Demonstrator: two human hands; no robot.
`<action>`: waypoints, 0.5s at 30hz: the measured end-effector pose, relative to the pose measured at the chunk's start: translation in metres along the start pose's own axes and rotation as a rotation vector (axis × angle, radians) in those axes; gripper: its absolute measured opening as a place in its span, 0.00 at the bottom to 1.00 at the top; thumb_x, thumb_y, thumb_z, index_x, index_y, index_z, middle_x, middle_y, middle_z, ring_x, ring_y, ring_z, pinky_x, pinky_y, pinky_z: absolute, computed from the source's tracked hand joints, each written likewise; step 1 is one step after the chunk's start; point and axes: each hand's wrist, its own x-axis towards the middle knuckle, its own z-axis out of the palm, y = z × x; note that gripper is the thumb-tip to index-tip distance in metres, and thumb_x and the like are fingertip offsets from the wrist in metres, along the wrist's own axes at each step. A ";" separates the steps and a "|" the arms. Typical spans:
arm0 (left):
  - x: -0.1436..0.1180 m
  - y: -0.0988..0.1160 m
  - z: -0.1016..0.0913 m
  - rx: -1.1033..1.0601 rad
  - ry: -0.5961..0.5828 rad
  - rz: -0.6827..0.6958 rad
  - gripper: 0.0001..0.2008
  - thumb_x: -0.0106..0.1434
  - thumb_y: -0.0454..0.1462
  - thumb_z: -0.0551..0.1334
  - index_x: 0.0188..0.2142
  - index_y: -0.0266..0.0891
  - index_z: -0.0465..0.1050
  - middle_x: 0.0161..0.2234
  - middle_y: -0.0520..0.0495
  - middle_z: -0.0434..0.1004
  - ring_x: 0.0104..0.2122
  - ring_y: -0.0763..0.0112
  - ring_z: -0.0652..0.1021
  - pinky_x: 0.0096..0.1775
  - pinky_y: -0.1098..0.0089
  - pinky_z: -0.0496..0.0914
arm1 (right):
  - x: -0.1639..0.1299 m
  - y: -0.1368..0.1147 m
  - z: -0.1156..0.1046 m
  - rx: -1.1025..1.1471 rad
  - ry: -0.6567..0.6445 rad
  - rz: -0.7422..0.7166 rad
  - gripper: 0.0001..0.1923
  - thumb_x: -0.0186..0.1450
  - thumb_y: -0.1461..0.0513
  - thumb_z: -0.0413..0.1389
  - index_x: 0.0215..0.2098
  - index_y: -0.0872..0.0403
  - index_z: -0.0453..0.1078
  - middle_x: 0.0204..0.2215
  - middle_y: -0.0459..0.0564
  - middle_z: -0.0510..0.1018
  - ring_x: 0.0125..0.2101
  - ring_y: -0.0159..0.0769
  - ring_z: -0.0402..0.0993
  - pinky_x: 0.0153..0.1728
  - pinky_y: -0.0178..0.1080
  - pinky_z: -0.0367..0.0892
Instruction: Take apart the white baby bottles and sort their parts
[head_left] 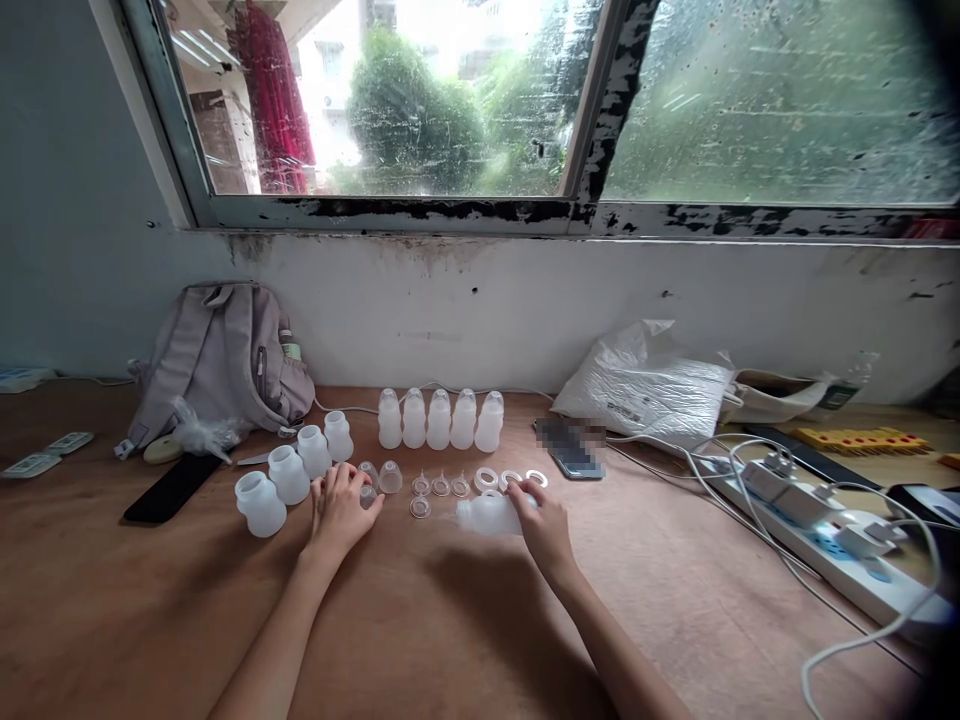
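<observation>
My right hand (541,522) grips a frosted white baby bottle (487,515) tipped on its side, its neck toward the left. My left hand (341,505) curls over a small clear dome cap (367,495), between thumb and fingers. Beside it stands another clear dome cap (390,477). Between the hands lie several clear nipples (440,486) and white collar rings (486,480). Left of my left hand, several uncapped bottle bodies (288,474) form a slanting row. Farther back, several capped baby bottles (439,420) stand upright in line.
A grey backpack (225,360) leans on the wall, with a black phone-like slab (172,488) before it. At right are a phone (571,450), a silvery plastic package (645,385) and a power strip (832,540) with looping white cables (780,580).
</observation>
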 end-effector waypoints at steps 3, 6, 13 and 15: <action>0.001 0.003 -0.004 -0.061 0.078 0.021 0.14 0.53 0.40 0.58 0.40 0.43 0.68 0.39 0.45 0.68 0.40 0.59 0.67 0.42 0.60 0.56 | 0.000 0.000 0.000 0.006 0.009 0.004 0.17 0.58 0.51 0.47 0.22 0.54 0.67 0.21 0.48 0.74 0.24 0.37 0.67 0.25 0.34 0.57; -0.003 0.016 -0.010 -0.215 0.125 0.154 0.14 0.55 0.37 0.56 0.43 0.42 0.66 0.40 0.44 0.67 0.41 0.61 0.67 0.44 0.61 0.57 | 0.000 -0.002 0.000 0.009 0.015 -0.004 0.17 0.59 0.52 0.47 0.23 0.54 0.67 0.22 0.48 0.74 0.24 0.37 0.68 0.24 0.34 0.58; -0.034 0.077 -0.008 -0.449 -0.100 0.296 0.28 0.50 0.38 0.59 0.51 0.40 0.56 0.44 0.43 0.68 0.42 0.60 0.69 0.41 0.63 0.62 | -0.022 -0.014 0.008 -0.010 0.000 -0.294 0.11 0.61 0.57 0.47 0.27 0.54 0.65 0.23 0.48 0.72 0.25 0.35 0.67 0.27 0.35 0.60; -0.040 0.085 -0.004 -0.446 -0.210 0.244 0.20 0.51 0.39 0.58 0.45 0.40 0.61 0.37 0.45 0.73 0.35 0.62 0.73 0.34 0.66 0.64 | -0.033 -0.018 0.011 -0.012 -0.049 -0.438 0.08 0.61 0.59 0.47 0.28 0.54 0.64 0.24 0.49 0.71 0.26 0.35 0.67 0.28 0.35 0.61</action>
